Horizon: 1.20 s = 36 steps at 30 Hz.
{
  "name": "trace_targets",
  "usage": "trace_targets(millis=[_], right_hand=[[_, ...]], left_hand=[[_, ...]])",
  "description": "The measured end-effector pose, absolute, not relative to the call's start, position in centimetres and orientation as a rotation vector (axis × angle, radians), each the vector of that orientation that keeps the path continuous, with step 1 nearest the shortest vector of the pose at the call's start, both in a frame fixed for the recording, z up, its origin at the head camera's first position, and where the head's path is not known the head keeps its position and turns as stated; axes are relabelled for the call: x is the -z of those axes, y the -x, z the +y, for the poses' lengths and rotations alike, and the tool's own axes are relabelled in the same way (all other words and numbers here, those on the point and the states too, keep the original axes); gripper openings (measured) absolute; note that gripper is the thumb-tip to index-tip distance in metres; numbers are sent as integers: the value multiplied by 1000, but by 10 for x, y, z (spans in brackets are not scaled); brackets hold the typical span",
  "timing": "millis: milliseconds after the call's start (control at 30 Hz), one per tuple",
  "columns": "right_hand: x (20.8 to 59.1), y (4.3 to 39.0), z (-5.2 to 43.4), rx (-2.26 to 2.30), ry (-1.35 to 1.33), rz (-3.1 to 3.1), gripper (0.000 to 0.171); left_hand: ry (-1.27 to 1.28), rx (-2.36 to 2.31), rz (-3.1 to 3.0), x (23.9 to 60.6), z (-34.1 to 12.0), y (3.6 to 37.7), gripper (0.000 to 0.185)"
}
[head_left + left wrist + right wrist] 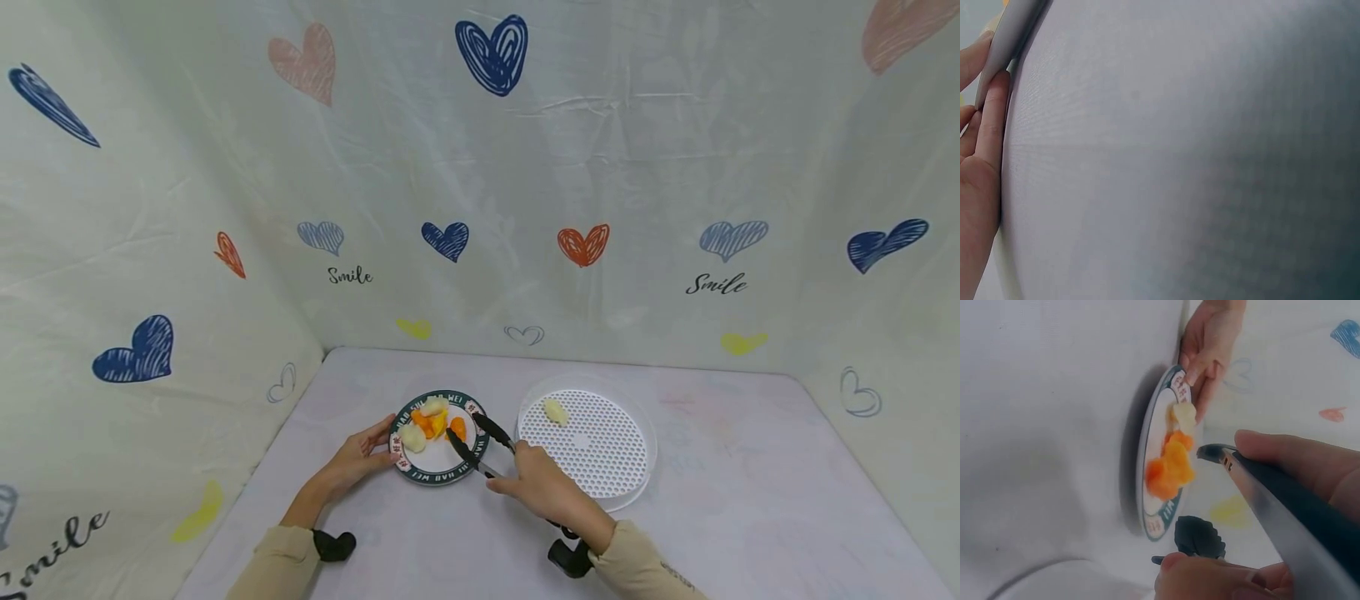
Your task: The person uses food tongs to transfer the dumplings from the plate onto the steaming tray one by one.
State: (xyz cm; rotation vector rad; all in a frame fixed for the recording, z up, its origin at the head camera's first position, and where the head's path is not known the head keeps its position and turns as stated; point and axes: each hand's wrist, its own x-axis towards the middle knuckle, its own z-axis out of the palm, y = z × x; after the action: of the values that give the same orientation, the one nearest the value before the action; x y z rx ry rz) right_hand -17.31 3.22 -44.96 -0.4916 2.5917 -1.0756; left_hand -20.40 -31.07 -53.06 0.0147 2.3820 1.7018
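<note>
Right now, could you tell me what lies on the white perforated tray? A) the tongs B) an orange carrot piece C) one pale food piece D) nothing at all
C: a single pale piece sits on the tray, apart from the plate.

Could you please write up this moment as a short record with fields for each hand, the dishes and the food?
left hand: holds the rim of the plate, fingers on its left edge
right hand: grips black-tipped tongs, tips open over the plate
plate contents: orange pieces and pale pieces, bunched together
perforated tray: white, round, right of the plate, apart from it
tray contents: one pale piece near its far left edge
surface: table under a pale cloth, heart-print backdrop behind
</note>
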Motion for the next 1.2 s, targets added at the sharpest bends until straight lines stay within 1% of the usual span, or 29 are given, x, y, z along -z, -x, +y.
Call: trace_targets(millis=[100, 467, 867, 1200], right_hand=[[454, 172, 27, 1059, 469, 2594, 66], [468, 176, 13, 990, 434, 2621, 70], [464, 180, 0, 860, 470, 2696, 62], [464, 180, -2, 807, 451, 2718, 64]], left_hand=[[-8, -1712, 2375, 530, -310, 204, 82], [-18, -1715, 2377, 531, -311, 204, 82], [-32, -1705, 2388, 529, -313, 206, 82], [-34, -1724, 2359, 530, -313, 204, 82]])
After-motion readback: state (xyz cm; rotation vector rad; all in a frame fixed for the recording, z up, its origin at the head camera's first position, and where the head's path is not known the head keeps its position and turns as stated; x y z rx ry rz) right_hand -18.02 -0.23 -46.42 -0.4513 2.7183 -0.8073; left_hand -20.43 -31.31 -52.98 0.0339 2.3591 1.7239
